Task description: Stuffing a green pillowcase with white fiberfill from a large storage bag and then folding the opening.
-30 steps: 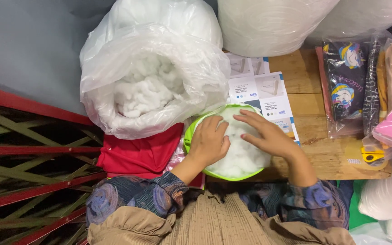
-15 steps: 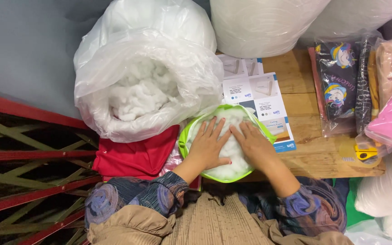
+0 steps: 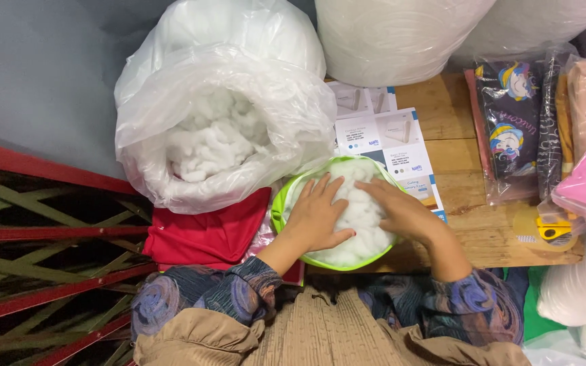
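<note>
Both hands flat, ungripping, on stuffing; white-blue leaflets behind

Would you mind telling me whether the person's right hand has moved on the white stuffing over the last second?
Yes. The right hand slid left, away from the leaflets, and now lies flat on the stuffing beside the left hand.

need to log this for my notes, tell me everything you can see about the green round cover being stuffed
The green round cover is a bright lime fabric shell, open on top and packed with lumpy white fibre filling. It lies flat at the near edge of the wooden table, partly over printed leaflets. The left hand and right hand both press palms-down on the filling. The big plastic bag of filling borders it.
</note>
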